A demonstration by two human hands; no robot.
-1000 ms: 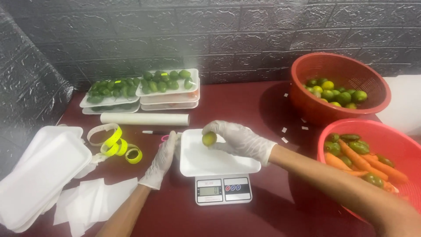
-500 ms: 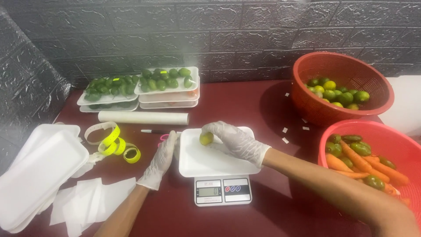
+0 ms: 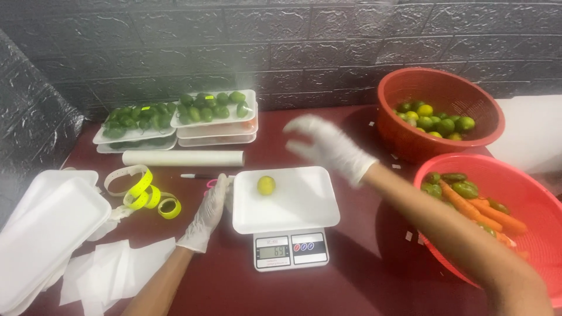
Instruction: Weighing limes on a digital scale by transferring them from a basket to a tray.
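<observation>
Bottom centre, the kitchen scale (image 3: 290, 250) carries a white foam tray (image 3: 293, 205) with one yellow-green lime (image 3: 266, 185) on it, and the gloved left hand (image 3: 206, 215) rests flat and open against the tray's left edge. Further up, the gloved right hand (image 3: 328, 146) hovers mid-frame holding nothing, fingers spread I think (it's blurry), with the red basket (image 3: 445, 93) of limes at upper right.

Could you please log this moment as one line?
left hand steadies tray | right hand lifted, empty | lime on tray | scale beneath
</observation>
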